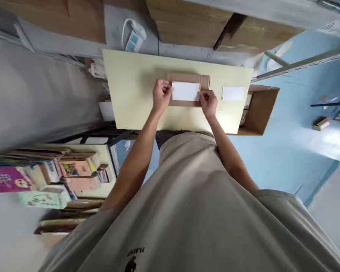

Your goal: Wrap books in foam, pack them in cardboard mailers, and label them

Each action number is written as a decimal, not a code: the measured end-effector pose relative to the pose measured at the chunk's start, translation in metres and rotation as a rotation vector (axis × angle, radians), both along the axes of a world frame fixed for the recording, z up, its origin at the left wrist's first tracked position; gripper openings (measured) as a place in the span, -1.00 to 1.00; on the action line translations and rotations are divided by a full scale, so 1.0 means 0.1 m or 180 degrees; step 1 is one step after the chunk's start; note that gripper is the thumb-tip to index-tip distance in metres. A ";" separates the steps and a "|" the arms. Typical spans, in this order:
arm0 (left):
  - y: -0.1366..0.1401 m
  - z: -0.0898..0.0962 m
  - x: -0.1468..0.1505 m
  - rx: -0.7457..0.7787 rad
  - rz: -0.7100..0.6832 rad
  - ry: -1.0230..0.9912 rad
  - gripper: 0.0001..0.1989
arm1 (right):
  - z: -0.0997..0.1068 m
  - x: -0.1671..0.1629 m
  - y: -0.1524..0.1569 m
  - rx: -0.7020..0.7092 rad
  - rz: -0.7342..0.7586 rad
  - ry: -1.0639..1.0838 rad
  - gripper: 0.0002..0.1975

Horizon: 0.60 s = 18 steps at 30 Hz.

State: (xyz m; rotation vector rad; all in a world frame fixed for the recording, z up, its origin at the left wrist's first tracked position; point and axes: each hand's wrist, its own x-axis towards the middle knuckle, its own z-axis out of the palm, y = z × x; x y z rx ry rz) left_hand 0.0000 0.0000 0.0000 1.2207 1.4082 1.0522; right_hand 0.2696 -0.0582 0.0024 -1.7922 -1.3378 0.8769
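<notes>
A white rectangular sheet (186,91) with a small yellow mark at its right end lies over a flat brown cardboard piece (184,78). My left hand (161,95) pinches the sheet's left end between thumb and fingers. At the other end, the fingers of my right hand (209,102) are closed on the corner area just under the yellow mark. The cardboard shows around the sheet above and below, resting on the pale yellow tabletop (130,90). A second white sheet (232,93), also with a yellow mark, lies to the right of my right hand.
An open cardboard box (262,109) stands against the table's right edge. Beyond the far edge are large cartons (192,22) and a white packet with a loop (135,37). Books and stacked packs (79,170) fill a surface at lower left.
</notes>
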 end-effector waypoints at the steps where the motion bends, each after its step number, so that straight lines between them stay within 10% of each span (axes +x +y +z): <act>1: -0.01 0.05 0.01 -0.0001 -0.0009 -0.0007 -0.59 | 0.01 0.00 -0.01 -0.0042 -0.0029 -0.0002 -0.56; 7: -0.05 0.13 0.06 0.0035 0.0014 0.0013 -0.59 | 0.08 -0.03 -0.01 -0.0183 -0.0167 0.0069 -0.48; 18: -0.04 -0.34 0.02 0.0209 0.0128 -0.0033 -0.56 | -0.09 -0.02 -0.07 -0.0112 0.0000 -0.0170 -0.49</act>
